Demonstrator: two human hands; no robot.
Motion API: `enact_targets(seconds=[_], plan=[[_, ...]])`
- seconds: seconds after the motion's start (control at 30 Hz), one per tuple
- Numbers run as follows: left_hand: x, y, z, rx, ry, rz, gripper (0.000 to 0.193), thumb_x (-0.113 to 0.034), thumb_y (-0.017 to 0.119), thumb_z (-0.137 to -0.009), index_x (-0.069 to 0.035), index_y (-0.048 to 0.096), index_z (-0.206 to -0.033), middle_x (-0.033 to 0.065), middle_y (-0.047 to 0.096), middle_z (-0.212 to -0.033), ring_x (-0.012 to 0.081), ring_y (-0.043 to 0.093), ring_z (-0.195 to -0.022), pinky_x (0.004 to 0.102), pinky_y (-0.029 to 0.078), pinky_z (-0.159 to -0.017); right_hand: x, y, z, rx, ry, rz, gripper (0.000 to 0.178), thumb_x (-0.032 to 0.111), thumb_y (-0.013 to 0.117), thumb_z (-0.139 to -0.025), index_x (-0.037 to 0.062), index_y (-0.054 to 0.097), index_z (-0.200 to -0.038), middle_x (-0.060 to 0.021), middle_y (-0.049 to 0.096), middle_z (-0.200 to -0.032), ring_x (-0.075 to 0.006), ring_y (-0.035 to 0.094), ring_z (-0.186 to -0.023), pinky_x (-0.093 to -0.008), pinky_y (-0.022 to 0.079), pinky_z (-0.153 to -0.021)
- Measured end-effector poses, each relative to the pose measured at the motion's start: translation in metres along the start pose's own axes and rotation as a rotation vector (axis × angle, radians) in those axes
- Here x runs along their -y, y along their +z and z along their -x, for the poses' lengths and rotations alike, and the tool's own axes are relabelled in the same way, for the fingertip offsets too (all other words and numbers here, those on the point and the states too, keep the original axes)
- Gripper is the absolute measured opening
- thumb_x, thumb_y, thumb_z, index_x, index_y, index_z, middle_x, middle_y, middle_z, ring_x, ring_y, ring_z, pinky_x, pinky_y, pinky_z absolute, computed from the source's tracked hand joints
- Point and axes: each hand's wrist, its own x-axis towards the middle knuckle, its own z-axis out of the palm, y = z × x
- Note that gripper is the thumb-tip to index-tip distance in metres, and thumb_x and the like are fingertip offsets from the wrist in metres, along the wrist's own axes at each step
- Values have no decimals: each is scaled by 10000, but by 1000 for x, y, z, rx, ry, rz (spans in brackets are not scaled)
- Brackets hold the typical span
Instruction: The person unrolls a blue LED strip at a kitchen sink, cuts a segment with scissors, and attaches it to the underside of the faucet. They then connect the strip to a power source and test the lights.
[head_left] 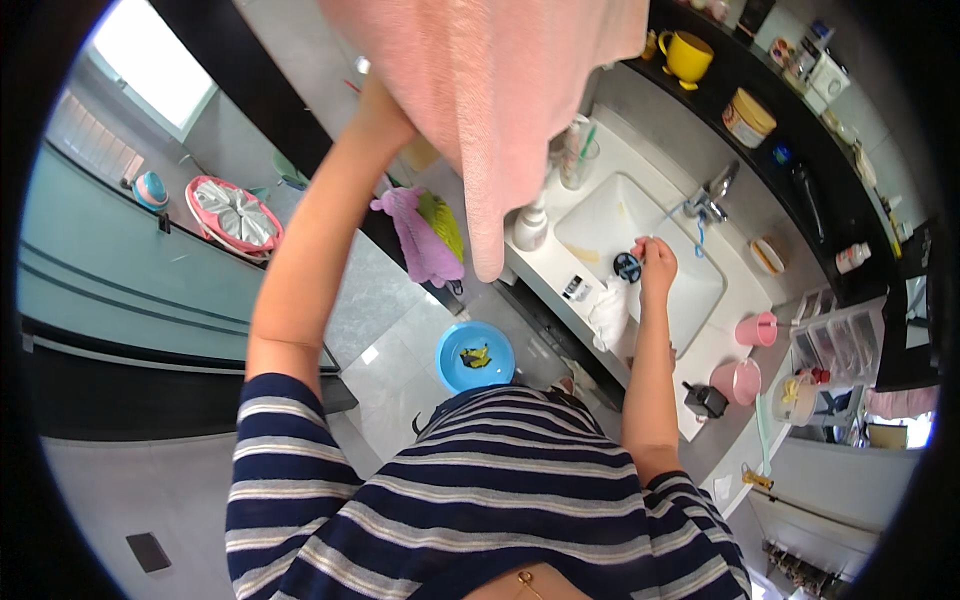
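Observation:
A large pink towel (510,100) hangs in front of me at the top of the view. Raised to its left edge is my left hand (382,112), its fingers hidden behind the cloth, so I cannot make out its grip. Over the white sink (698,310), my right hand (655,262) is closed at the edge of a small dark round slotted piece (627,267). The chrome faucet (712,190) stands beyond that hand. A crumpled white cloth (608,315) and a small black-and-clear item (575,288) lie on the counter's near edge.
A white pump bottle (530,228) and a clear cup (580,165) stand left of the sink. Pink cups (757,330) sit at its right. A black shelf with a yellow mug (686,57) runs behind. Below is a blue basin (475,345); a purple cloth (420,235) hangs left.

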Motion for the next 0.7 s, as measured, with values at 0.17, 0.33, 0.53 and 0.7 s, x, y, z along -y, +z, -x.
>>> enact_targets(seconds=[0.17, 0.33, 0.53, 0.7], plan=[[0, 12, -21, 224, -14, -256, 304, -172, 637, -977, 6, 662, -1222, 146, 701, -1200, 237, 660, -1110, 387, 508, -940, 13, -13, 0, 53, 24, -57, 225, 108, 549, -965, -17, 711, -870, -64, 688, -751, -110, 608, -693, -238, 476, -687], [16, -6, -36, 369, -76, -380, 304, -170, 635, -979, 7, 662, -1226, 146, 702, -1200, 235, 661, -1108, 384, 510, -938, 16, -17, 0, 95, 44, -82, 220, 112, 558, -956, -17, 709, -863, -64, 686, -740, -103, 593, -685, -232, 467, -678], [43, -38, -44, 523, -174, -513, 305, -167, 634, -982, 7, 662, -1230, 145, 703, -1200, 233, 662, -1107, 380, 511, -936, 14, -14, 4, 120, 105, -109, 206, 107, 568, -948, -16, 707, -859, -63, 684, -736, -108, 615, -701, -241, 482, -694], [65, -46, -45, 568, -225, -547, 305, -165, 632, -984, 8, 662, -1233, 144, 704, -1200, 232, 663, -1105, 377, 513, -934, 14, -17, 6, 139, 104, -101, 199, 100, 560, -950, -20, 705, -886, -63, 691, -772, -115, 645, -726, -251, 494, -721]])
